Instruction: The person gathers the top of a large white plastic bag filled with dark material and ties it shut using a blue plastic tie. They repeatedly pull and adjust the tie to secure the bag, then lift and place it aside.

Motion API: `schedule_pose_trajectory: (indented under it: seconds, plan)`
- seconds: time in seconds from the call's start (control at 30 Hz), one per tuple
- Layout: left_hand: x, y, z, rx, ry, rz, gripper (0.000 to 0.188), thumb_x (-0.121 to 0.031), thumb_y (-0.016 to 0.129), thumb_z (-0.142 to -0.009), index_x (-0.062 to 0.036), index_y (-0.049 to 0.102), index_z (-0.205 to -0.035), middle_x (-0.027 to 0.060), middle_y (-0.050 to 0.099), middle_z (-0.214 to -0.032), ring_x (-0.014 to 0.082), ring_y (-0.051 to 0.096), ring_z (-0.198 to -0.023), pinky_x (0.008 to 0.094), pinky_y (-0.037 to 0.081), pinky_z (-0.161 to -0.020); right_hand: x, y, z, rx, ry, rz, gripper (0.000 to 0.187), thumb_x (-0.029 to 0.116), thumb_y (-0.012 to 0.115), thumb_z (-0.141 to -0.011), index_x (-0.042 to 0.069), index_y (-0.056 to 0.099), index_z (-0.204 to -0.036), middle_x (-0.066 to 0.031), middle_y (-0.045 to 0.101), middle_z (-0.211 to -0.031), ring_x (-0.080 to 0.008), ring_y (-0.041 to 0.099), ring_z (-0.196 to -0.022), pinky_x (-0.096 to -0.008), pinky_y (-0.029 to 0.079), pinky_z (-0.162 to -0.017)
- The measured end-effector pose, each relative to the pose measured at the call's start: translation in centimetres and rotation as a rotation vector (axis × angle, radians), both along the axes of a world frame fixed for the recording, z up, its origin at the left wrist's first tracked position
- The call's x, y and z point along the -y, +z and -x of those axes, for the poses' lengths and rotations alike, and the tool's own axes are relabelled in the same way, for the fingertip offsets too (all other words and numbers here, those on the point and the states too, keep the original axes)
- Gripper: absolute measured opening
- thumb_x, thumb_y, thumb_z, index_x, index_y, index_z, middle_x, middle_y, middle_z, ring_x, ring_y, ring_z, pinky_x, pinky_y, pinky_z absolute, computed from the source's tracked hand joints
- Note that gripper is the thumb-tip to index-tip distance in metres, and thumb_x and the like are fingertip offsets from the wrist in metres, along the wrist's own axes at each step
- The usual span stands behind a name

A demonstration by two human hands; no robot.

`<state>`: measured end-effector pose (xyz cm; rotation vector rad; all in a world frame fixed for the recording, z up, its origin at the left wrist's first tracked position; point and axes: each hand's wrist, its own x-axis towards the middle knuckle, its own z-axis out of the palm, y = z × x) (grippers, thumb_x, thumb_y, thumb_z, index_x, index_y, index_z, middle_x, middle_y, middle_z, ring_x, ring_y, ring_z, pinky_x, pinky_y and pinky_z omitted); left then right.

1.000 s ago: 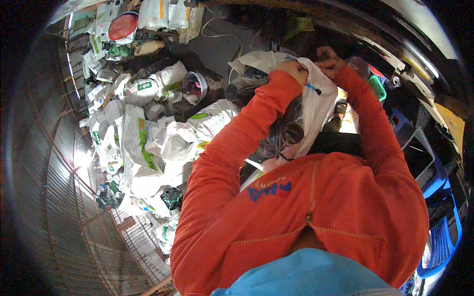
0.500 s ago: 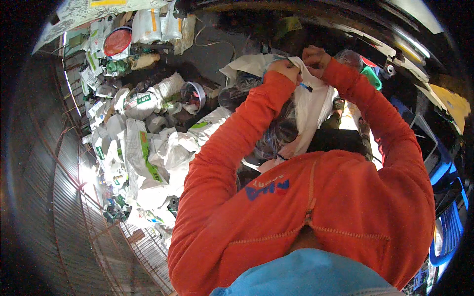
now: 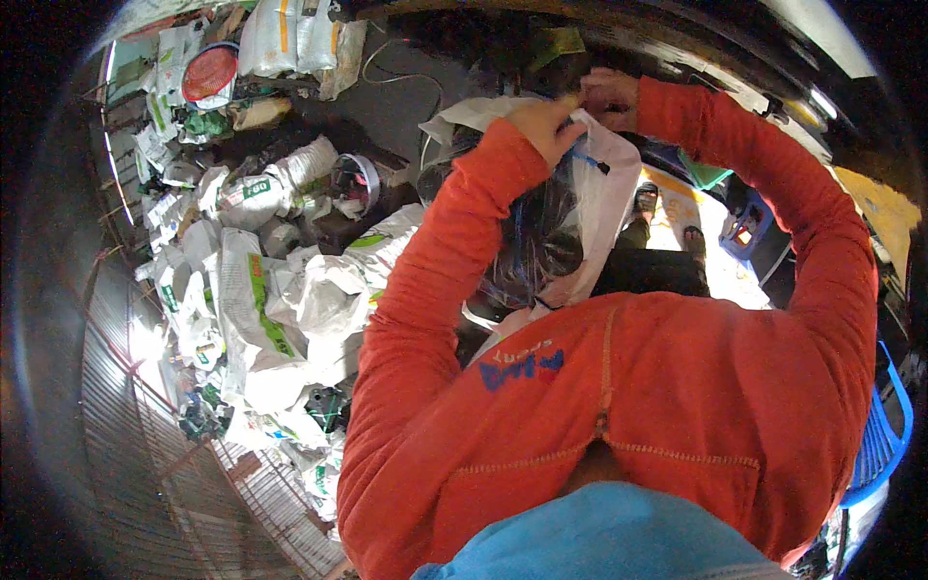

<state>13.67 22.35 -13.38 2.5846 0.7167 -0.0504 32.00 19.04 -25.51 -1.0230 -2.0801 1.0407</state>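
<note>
Both hands raised slightly, left hand and right hand fingers pinched shut on plastic bag mouth

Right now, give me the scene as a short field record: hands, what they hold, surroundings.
left hand: raised, gripping the top edge of the clear plastic bag
right hand: pinching the same top edge, touching the left hand
bag contents: dark tangled items, too blurred to identify
sleeves: orange long sleeves on both arms
left side: heap of white woven sacks with green print
far left top: round red lid
lower right: blue plastic chair
</note>
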Motion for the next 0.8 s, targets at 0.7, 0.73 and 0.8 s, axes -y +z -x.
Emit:
schedule_pose_trajectory:
  seconds: [0.7,0.73,0.8]
  plan:
    - [-3.5,-3.7,0.0,-0.148,-0.100,0.281,0.033,-0.033,0.051,-0.075,-0.0088,0.061,-0.095,0.0142,0.061,-0.086,0.0299,0.057,-0.081,0.0341,0.045,-0.071,0.7,2.2,-1.3,-0.053,0.184,0.103,0.025,0.026,0.058,-0.070,0.003,0.047,-0.073,-0.0099,0.053,-0.074,-0.0216,0.050,-0.065,-0.0299,0.041,-0.058]
    - [-3.4,-3.9,0.1,-0.138,-0.105,0.296,0.033,-0.033,0.052,-0.075,-0.0083,0.061,-0.095,0.0140,0.061,-0.086,0.0291,0.058,-0.080,0.0337,0.045,-0.071,0.1,2.9,-1.4,0.036,0.201,-0.021,0.025,0.027,0.058,-0.071,0.004,0.050,-0.075,-0.0097,0.054,-0.074,-0.0197,0.051,-0.065,-0.0297,0.041,-0.058]
    - [-3.3,-4.2,-0.2,-0.084,-0.035,0.420,0.035,-0.036,0.053,-0.073,-0.0089,0.062,-0.092,0.0140,0.061,-0.087,0.0293,0.057,-0.081,0.0334,0.044,-0.072,-0.5,4.6,-1.3,0.240,0.124,0.055,0.024,0.027,0.057,-0.073,0.004,0.054,-0.077,-0.0096,0.056,-0.072,-0.0169,0.054,-0.064,-0.0297,0.042,-0.057]
